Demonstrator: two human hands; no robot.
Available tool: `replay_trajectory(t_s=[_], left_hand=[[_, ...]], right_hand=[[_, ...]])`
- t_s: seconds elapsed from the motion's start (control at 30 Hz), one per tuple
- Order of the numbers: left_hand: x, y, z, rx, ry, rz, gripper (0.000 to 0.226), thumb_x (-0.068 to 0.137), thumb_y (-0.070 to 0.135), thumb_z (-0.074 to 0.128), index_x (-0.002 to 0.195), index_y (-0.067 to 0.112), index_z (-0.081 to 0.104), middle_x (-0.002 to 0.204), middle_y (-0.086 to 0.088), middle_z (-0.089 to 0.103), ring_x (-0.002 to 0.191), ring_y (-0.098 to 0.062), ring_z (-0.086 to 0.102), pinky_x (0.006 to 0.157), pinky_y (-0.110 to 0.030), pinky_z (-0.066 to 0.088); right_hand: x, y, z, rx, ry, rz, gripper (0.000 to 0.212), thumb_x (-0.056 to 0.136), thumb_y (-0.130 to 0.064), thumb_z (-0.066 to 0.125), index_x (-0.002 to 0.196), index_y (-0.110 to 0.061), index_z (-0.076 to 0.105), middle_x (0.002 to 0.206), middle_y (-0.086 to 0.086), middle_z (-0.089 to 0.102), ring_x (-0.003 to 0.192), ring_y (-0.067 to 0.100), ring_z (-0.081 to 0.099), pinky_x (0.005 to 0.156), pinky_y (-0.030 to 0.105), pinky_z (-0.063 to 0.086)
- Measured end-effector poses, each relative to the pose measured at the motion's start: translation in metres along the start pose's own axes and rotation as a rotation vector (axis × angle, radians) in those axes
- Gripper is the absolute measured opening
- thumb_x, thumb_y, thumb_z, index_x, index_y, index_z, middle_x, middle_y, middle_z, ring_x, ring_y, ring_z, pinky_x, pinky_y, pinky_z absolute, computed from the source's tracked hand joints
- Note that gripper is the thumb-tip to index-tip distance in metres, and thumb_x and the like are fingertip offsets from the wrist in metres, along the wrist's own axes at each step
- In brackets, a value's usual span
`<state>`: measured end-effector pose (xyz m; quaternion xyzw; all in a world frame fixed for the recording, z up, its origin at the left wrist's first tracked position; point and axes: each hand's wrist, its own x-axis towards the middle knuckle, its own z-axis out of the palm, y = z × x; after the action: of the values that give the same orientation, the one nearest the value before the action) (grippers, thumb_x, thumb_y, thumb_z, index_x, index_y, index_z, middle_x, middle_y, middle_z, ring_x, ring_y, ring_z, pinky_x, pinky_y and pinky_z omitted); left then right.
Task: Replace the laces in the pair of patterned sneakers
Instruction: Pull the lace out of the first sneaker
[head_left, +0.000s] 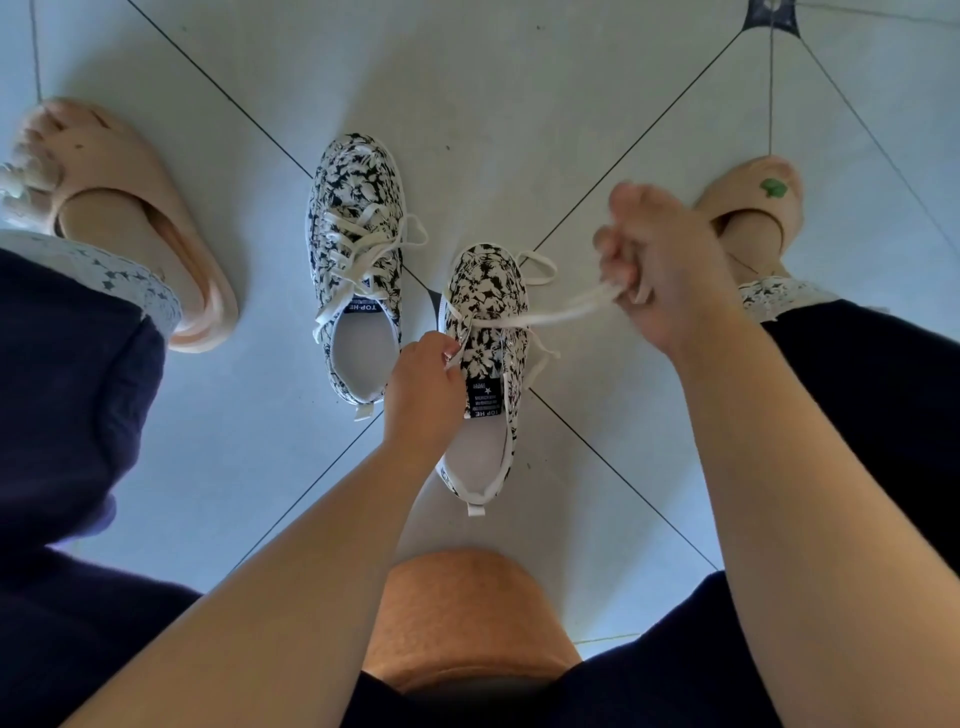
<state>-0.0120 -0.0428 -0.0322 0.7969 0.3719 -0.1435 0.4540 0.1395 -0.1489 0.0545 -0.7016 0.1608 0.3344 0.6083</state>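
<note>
Down at the centre of the frame, on the pale grey tiled floor (519, 78), stands the black-and-white floral canvas sneaker (488, 306) now in hand, its toe pointing up the frame and its heel toward the person. Their left hand (423, 395) is curled against its left flank beside the tongue, fingertips pinched at the eyelet row. Whether it has the edge of the upper or a bit of lace I cannot tell, but I take it to be there to steady the shoe against the pull. The right hand (665, 280), at centre right, is closed tight round the flat white lace (561, 314), which runs taut from the eyelets near the toe out to that fist. Pulling sideways like that would draw the slack through the holes. A loose loop of the same lace lies on the floor just beside the toe, and another end trails off the shoe's right side.

Up and to the left, apart from it, stands the second floral sneaker (358, 208), its white lace criss-crossed up the front with the ends spilling loose and untied. I judge that one threaded and this one only begun, so roughly halfway. At the upper corners the person's feet in pale pink foam slippers (130, 208) are planted wide, leaving the shoes room between them.
</note>
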Motion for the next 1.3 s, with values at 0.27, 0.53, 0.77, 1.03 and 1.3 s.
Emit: replay_trajectory(t_s=[0.27,0.53,0.77,1.03,1.3], left_hand=[[0.002,-0.001,0.002,0.004,0.006,0.001,0.024,0.09,0.007,0.047,0.112,0.011,0.057,0.11,-0.008,0.057,0.085,-0.013,0.048,0.072,-0.023,0.033],[0.002,-0.001,0.002,0.03,0.003,-0.002,0.027,0.09,0.006,0.045,0.114,0.01,0.056,0.111,-0.009,0.057,0.086,-0.017,0.049,0.071,-0.023,0.032],[-0.001,0.004,0.001,0.066,-0.044,0.054,0.029,0.09,0.004,0.044,0.117,0.009,0.055,0.114,-0.012,0.056,0.096,-0.023,0.053,0.074,-0.025,0.035],[0.0,0.003,-0.002,0.053,-0.036,0.032,0.03,0.088,0.001,0.044,0.116,0.006,0.055,0.113,-0.016,0.056,0.097,-0.027,0.052,0.074,-0.024,0.034],[0.003,0.0,0.002,0.073,-0.027,0.042,0.028,0.088,0.002,0.044,0.113,0.006,0.056,0.11,-0.014,0.058,0.094,-0.024,0.051,0.071,-0.024,0.031]], right_hand=[[0.01,0.08,0.027,-1.325,-0.165,0.037,0.054,0.077,-0.069,0.051,0.082,-0.014,0.052,0.067,-0.002,0.054,0.062,0.016,0.053,0.056,0.027,0.043],[0.0,0.065,0.03,-1.467,-0.364,-0.11,0.031,0.097,-0.025,0.04,0.068,-0.015,0.046,0.065,-0.001,0.044,0.068,0.019,0.054,0.066,0.029,0.049],[-0.02,-0.01,0.01,-0.787,-0.2,-0.338,0.029,0.091,-0.029,0.054,0.069,-0.011,0.06,0.059,-0.001,0.046,0.05,0.007,0.039,0.05,0.012,0.036],[-0.019,-0.025,-0.011,0.28,-0.141,-0.131,0.029,0.093,-0.021,0.043,0.065,-0.013,0.046,0.063,0.001,0.06,0.061,0.018,0.06,0.072,0.035,0.052],[0.021,0.069,0.002,-1.227,-0.095,-0.082,0.029,0.088,-0.033,0.057,0.085,-0.009,0.041,0.07,0.002,0.052,0.063,0.021,0.046,0.05,0.027,0.033]])
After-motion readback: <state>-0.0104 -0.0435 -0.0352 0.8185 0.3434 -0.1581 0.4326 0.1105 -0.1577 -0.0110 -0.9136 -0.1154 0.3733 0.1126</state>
